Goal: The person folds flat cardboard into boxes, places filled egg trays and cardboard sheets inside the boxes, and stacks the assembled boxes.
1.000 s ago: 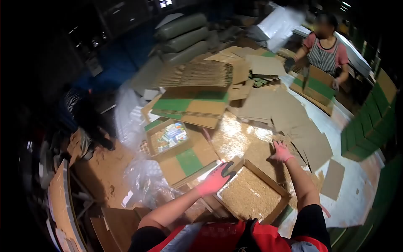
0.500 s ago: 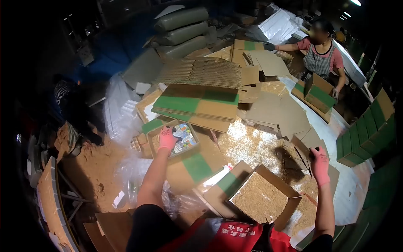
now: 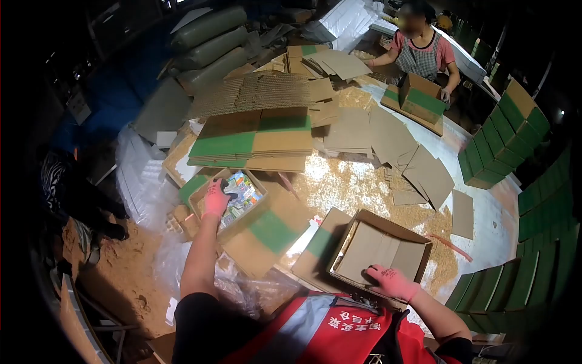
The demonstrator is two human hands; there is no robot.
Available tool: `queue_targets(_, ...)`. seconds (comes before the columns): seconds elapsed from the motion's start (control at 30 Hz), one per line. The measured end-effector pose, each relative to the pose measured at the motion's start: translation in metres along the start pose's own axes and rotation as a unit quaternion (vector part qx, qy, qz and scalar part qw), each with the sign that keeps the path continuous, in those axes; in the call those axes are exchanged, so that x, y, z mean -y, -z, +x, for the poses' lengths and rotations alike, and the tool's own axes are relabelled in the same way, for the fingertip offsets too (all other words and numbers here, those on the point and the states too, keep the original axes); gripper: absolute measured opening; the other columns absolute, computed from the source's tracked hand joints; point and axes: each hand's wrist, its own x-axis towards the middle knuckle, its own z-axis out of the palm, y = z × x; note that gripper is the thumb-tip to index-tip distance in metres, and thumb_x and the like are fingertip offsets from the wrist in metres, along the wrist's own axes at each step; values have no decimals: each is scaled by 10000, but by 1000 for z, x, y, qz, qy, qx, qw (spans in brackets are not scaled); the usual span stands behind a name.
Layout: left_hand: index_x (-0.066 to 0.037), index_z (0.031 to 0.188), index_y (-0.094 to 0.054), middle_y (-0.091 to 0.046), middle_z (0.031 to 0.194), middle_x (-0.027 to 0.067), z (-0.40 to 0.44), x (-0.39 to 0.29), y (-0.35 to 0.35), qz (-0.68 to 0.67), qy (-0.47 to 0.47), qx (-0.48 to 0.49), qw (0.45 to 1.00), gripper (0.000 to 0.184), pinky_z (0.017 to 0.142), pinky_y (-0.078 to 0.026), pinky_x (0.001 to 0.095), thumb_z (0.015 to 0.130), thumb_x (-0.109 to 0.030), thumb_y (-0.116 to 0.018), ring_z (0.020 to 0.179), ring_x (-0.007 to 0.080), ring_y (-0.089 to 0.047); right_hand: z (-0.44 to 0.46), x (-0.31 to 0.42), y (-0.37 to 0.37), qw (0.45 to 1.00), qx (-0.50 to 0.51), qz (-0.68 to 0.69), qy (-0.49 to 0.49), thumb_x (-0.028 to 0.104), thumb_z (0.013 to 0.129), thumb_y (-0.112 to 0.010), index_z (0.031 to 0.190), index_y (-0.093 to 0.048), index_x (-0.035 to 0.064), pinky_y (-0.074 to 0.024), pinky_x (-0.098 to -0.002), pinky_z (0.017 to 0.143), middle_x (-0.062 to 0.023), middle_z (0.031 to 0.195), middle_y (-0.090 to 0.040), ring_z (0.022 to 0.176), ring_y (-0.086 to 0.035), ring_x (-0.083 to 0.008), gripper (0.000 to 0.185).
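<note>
My left hand [image 3: 216,198], in a pink glove with dark fingertips, rests at the left side of a small cardboard box [image 3: 244,217]. Its thumb and fingers are apart over colourful printed packets [image 3: 245,189] inside; some fingertips are hidden. My right hand [image 3: 393,283], gloved alike, reaches into a larger open carton [image 3: 418,239]. Its fingers lie on a plain cardboard sheet [image 3: 379,246] that covers most of the carton's inside. A little sawdust shows at the carton's left inner edge.
Flattened green-and-brown cartons [image 3: 248,142] are stacked beyond the small box. Loose cardboard sheets [image 3: 418,164] and sawdust [image 3: 339,182] cover the table. Green cartons [image 3: 506,136] stand in rows at right. A co-worker [image 3: 421,51] handles a box across the table.
My right hand has moved from the loose cardboard at right to the carton, where a sheet now lies over the sawdust. My left hand stays at the packets. The view has shifted.
</note>
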Motion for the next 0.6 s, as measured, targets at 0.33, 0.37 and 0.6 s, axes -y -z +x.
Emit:
queue_targets(0.33,-41,1054,-679,-626,1173,175,11,-25,0,162,43,-195,966,279,994,-452,392,792,-132,-644,1122,327,-582,-31,-33,5,975,-36,-213,-43,388,795,-697,1372,-421,99,-398,-462,1036,-176,1437,-391,1342,-360,-399,702)
queue_targets(0.37,-25,1034,-679,-621,1168,181,8,-47,7,138,-7,-259,956,263,985,-455,398,786,-110,-651,1101,338,-586,-25,-42,-6,983,-67,-170,-25,374,812,-677,1294,-490,99,-415,-455,1003,-178,1391,-429,1300,-398,-389,586)
queue_targets(0.6,-64,1041,-601,-595,1074,136,-170,-340,-66,64,-545,171,819,255,849,-471,417,791,-87,-554,971,331,-584,-50,-50,22,912,-405,5,-69,272,820,-685,1166,-577,107,-430,-433,975,-143,1273,-529,1174,-509,-342,398)
